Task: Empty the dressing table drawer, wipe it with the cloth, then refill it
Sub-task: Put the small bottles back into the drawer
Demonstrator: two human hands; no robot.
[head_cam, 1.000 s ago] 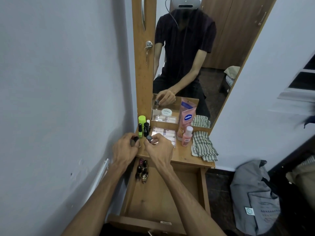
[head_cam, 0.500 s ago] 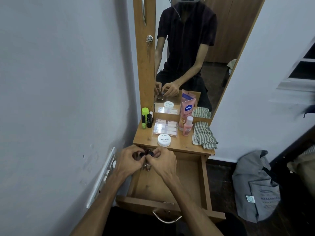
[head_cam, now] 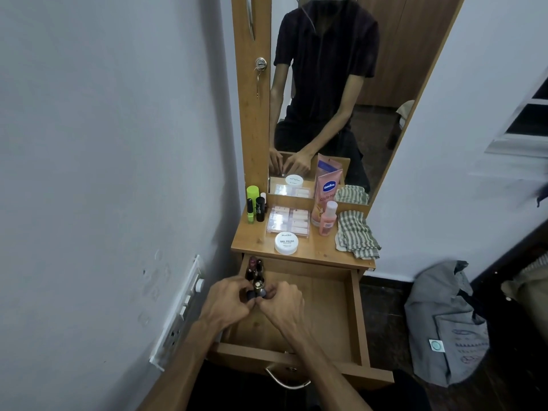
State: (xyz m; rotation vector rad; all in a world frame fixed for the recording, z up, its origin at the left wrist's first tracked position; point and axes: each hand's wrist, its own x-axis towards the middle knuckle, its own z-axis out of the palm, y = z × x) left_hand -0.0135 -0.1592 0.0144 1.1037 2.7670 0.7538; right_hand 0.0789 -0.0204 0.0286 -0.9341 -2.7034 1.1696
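hands, left and right, grip small bottles in drawer below cloth.

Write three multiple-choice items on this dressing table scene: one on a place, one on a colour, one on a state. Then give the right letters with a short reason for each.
1. Where does the cloth lie?
A. in the drawer
B. on the tabletop's right side
C. on the floor

2. What colour is the lid of the nail polish remover tub?
A. white
B. black
C. green

3. How is the drawer?
A. shut
B. taken out and on the floor
C. pulled open

Answers:
1. B: the striped cloth lies on the tabletop, right of the pink bottle.
2. A: the round lid is white with dark lettering.
3. C: its wooden bottom shows, with small bottles in the far left corner, and both hands, left hand and right hand, hold small items over it.
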